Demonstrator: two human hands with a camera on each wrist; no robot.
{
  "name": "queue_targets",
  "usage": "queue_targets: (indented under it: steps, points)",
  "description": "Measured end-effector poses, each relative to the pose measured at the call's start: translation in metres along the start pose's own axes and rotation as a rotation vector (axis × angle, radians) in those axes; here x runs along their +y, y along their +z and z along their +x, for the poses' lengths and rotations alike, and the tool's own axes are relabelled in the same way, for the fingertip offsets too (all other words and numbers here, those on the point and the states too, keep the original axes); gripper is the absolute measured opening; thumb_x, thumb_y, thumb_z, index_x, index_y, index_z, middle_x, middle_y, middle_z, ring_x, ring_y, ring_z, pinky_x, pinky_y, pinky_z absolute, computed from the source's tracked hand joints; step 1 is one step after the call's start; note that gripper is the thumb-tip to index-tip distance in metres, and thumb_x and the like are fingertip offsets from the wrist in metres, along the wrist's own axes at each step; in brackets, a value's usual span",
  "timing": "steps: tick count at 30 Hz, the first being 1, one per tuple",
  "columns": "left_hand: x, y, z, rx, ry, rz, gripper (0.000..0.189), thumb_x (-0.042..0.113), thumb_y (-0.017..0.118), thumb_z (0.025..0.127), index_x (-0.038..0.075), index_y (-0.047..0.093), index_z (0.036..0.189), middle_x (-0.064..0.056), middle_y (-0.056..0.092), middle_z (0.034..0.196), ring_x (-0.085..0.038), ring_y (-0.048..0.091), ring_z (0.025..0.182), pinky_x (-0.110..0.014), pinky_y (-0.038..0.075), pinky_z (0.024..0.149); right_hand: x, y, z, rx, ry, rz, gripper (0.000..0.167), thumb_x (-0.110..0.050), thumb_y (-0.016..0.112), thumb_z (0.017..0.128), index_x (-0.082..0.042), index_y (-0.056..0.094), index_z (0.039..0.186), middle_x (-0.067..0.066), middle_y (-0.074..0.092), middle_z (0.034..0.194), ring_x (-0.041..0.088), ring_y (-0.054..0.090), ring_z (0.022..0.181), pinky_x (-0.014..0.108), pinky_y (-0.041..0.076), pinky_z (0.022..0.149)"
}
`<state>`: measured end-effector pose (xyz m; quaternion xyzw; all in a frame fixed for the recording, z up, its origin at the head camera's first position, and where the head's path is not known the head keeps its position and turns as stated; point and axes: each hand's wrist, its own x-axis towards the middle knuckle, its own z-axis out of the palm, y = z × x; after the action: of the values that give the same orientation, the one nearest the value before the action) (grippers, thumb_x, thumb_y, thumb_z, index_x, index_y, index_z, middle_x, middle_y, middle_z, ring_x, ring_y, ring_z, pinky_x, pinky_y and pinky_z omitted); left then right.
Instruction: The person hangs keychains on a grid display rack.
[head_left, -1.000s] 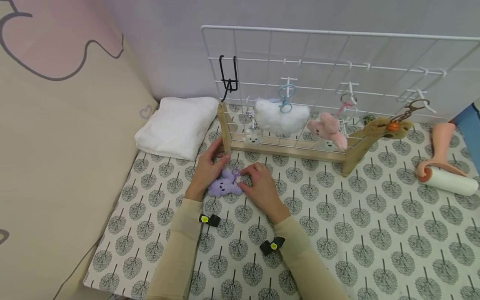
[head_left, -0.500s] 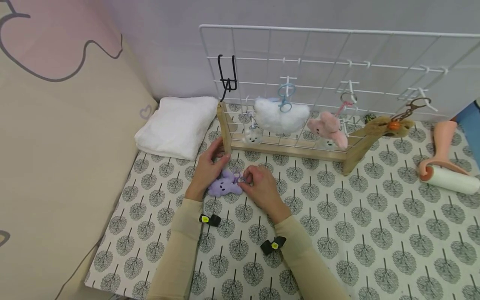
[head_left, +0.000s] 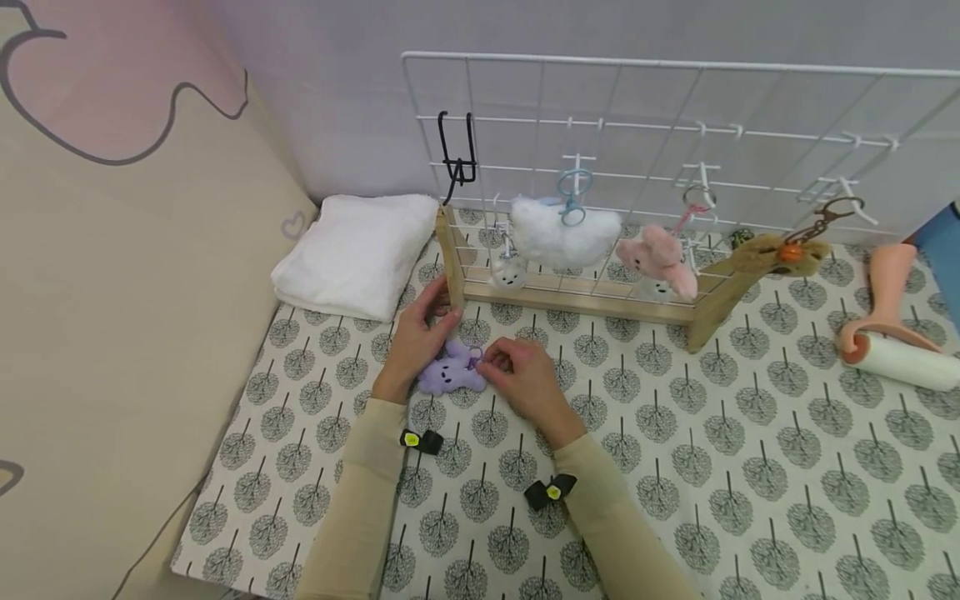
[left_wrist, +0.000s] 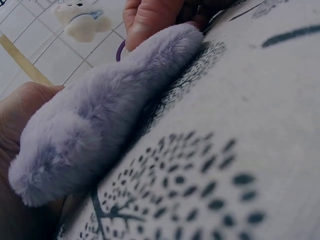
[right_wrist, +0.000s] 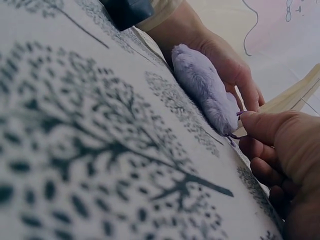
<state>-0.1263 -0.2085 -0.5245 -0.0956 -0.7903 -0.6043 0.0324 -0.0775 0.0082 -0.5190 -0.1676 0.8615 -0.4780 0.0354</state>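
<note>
A fluffy purple plush keychain (head_left: 452, 372) with a small stitched face lies on the tree-print cloth. Its thin purple ring (right_wrist: 239, 114) is pinched between thumb and index finger of my right hand (head_left: 527, 377); the other fingers curl below. To the left of the plush, my left hand (head_left: 415, 342) grips the front end of the rack's left wooden foot (head_left: 450, 258), thumb on the near side and fingers behind it. In the left wrist view the plush (left_wrist: 95, 115) fills the middle, right beside the left palm.
A white wire grid rack (head_left: 645, 125) stands at the back. On it hang a white plush (head_left: 566, 235), a pink plush (head_left: 656, 258), a brown plush (head_left: 780, 254) and a black hook (head_left: 457, 158). A folded white towel (head_left: 356, 254) lies left, a lint roller (head_left: 900, 358) right.
My right hand has shifted slightly down, its thumb and index finger drawing together at the purple ring. My left hand and the purple plush have stayed in place.
</note>
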Motion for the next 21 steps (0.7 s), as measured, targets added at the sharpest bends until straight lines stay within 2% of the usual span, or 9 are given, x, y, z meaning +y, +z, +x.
queue_targets:
  steps: [3, 6, 10, 14, 17, 21]
  points:
    - [-0.001, -0.001, 0.0, -0.002, -0.001, 0.001, 0.064, 0.009, 0.071, 0.1, 0.014, 0.048, 0.16, -0.017, 0.062, 0.146, -0.034, 0.064, 0.124, -0.049, 0.051, 0.105, -0.001, 0.0, 0.0, -0.001, 0.011, 0.023, 0.011, -0.024, 0.082, 0.093, -0.015, 0.077, 0.093, -0.003, 0.071, 0.084, 0.013, 0.062, 0.079, 0.04, 0.049, 0.085]
    - [0.001, 0.001, 0.0, 0.002, -0.001, 0.001, 0.064, 0.005, 0.069, 0.1, 0.01, 0.046, 0.16, -0.021, 0.061, 0.147, -0.039, 0.063, 0.125, -0.053, 0.049, 0.106, -0.002, -0.001, 0.0, 0.012, -0.01, 0.035, 0.01, -0.021, 0.081, 0.094, -0.012, 0.078, 0.094, -0.001, 0.072, 0.085, 0.014, 0.063, 0.078, 0.038, 0.052, 0.082]
    - [0.017, 0.002, -0.003, 0.003, 0.012, -0.008, 0.064, -0.002, 0.067, 0.099, 0.0, 0.044, 0.158, -0.029, 0.058, 0.146, -0.048, 0.061, 0.125, -0.061, 0.047, 0.106, -0.003, -0.002, -0.001, 0.042, -0.047, 0.065, 0.008, -0.018, 0.08, 0.095, -0.01, 0.079, 0.096, 0.001, 0.075, 0.086, 0.014, 0.065, 0.076, 0.033, 0.055, 0.074]
    - [0.034, 0.001, -0.005, -0.006, 0.029, -0.014, 0.062, -0.003, 0.067, 0.098, -0.005, 0.044, 0.156, -0.032, 0.059, 0.144, -0.048, 0.062, 0.124, -0.059, 0.049, 0.106, -0.004, -0.004, -0.002, 0.074, -0.046, 0.113, 0.007, -0.015, 0.078, 0.096, -0.008, 0.079, 0.098, 0.001, 0.076, 0.088, 0.013, 0.065, 0.075, 0.031, 0.056, 0.071]
    - [0.037, 0.0, -0.005, -0.007, 0.028, -0.021, 0.062, -0.004, 0.067, 0.098, -0.005, 0.044, 0.156, -0.032, 0.059, 0.144, -0.048, 0.062, 0.124, -0.059, 0.049, 0.106, -0.006, -0.007, -0.002, 0.096, -0.051, 0.133, 0.007, -0.013, 0.078, 0.096, -0.007, 0.079, 0.099, 0.003, 0.077, 0.088, 0.013, 0.067, 0.075, 0.03, 0.057, 0.071]
    - [0.035, -0.001, -0.005, -0.003, 0.027, -0.033, 0.063, -0.004, 0.067, 0.098, -0.004, 0.044, 0.157, -0.032, 0.058, 0.144, -0.05, 0.061, 0.124, -0.062, 0.047, 0.106, -0.012, -0.011, 0.001, 0.129, -0.102, 0.13, 0.006, -0.01, 0.077, 0.095, -0.005, 0.078, 0.099, 0.006, 0.078, 0.089, 0.015, 0.07, 0.076, 0.03, 0.059, 0.072]
